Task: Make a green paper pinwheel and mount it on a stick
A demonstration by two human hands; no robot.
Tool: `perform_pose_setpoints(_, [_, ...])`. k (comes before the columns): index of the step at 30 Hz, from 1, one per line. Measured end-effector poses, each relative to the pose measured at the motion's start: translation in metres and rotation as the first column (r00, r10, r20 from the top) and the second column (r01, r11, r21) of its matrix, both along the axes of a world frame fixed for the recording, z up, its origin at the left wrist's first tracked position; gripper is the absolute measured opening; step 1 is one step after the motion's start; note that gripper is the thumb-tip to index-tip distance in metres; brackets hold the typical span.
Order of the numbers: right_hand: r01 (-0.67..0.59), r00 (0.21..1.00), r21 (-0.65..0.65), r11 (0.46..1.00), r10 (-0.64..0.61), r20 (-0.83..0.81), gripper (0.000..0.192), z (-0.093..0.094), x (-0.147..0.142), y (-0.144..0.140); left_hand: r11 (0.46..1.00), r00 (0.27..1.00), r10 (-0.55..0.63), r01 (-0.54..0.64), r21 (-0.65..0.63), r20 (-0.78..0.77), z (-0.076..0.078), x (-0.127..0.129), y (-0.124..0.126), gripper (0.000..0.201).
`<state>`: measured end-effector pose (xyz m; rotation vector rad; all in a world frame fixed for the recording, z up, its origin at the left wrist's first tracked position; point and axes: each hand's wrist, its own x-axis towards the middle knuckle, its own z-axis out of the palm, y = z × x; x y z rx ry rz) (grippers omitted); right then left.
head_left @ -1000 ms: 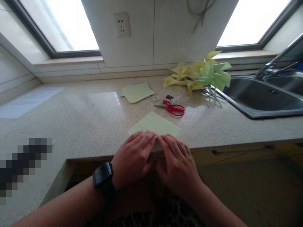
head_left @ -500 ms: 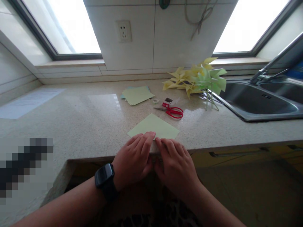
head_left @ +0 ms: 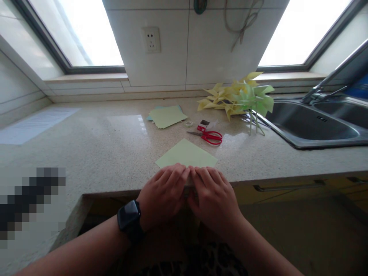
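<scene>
one green sheet (head_left: 186, 153) under two hands' fingers (head_left: 172, 174)

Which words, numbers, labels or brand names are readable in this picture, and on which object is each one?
None can be read.
White sheet at the left of the countertop: faint printed lines, too blurred.
Small red box by the red scissors: no legible label.
Black watch on the left wrist: dark face, blank.
</scene>
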<state>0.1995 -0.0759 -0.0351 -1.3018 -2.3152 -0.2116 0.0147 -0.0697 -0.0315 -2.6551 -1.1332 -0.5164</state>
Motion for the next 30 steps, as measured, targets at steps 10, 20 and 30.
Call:
perform_pose_setpoints(10, [-0.025, 0.998, 0.064, 0.998, 0.029, -0.061, 0.043, -0.008, 0.004, 0.001, 0.998, 0.995, 0.057, -0.054, 0.042, -0.080, -0.001, 0.009, -0.004, 0.051])
perform_pose_setpoints(20, [-0.029, 0.997, 0.089, 0.996, 0.035, -0.064, 0.039, -0.007, 0.003, 0.002, 0.997, 0.992, 0.057, -0.052, 0.049, -0.111, -0.004, 0.010, -0.004, 0.048])
perform_pose_setpoints(30, [-0.035, 0.999, 0.023, 0.999, 0.035, -0.035, 0.050, -0.006, 0.004, 0.007, 0.997, 0.995, 0.059, -0.054, 0.058, -0.083, -0.008, 0.010, 0.001, 0.052])
